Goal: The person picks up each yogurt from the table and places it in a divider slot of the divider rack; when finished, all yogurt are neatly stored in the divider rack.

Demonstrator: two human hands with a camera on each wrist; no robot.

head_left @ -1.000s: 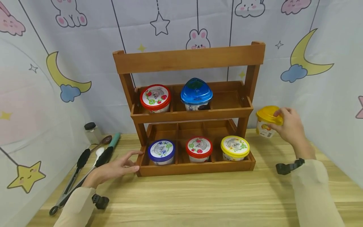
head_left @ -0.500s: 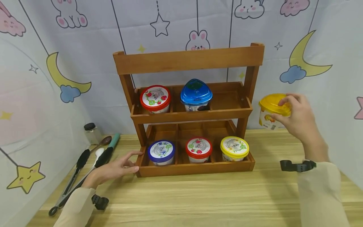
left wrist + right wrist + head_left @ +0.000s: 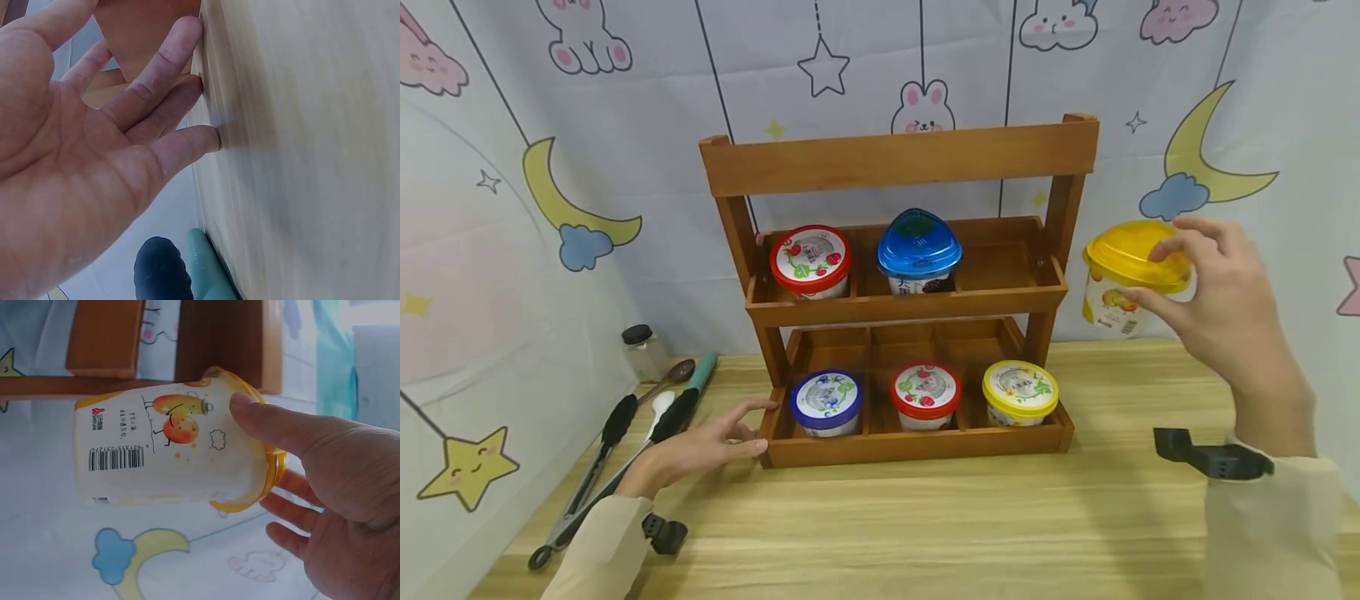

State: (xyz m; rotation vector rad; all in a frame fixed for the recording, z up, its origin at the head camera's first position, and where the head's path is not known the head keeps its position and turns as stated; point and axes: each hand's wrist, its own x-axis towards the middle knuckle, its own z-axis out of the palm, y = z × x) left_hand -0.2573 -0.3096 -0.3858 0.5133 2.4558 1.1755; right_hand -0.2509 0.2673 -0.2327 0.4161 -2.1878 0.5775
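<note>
My right hand (image 3: 1232, 308) holds a yogurt cup (image 3: 1108, 292) with a yellow domed lid in the air, right of a brown two-tier wooden shelf (image 3: 917, 450). The right wrist view shows the thumb (image 3: 275, 425) against the rim of the cup (image 3: 175, 450), its printed fruit and barcode visible. At the shelf's lower left corner, my left hand (image 3: 700, 450) touches the wood with loosely extended fingers. In the left wrist view several fingertips (image 3: 209, 137) meet the table. The upper tier bears a red-lidded cup (image 3: 811, 258) and a blue domed-lid cup (image 3: 919, 246).
On the lower tier stand a blue-lidded cup (image 3: 827, 400), a red-lidded cup (image 3: 927, 396) and a yellow-lidded cup (image 3: 1020, 390). Tongs (image 3: 617, 421), spoons and a black-capped jar (image 3: 646, 354) lie or stand at the left. A printed curtain (image 3: 670, 167) hangs behind.
The right hand has lifted the yellow domed-lid yogurt cup off the table, upward and slightly toward me. The left hand and the shelf have stayed in place.
</note>
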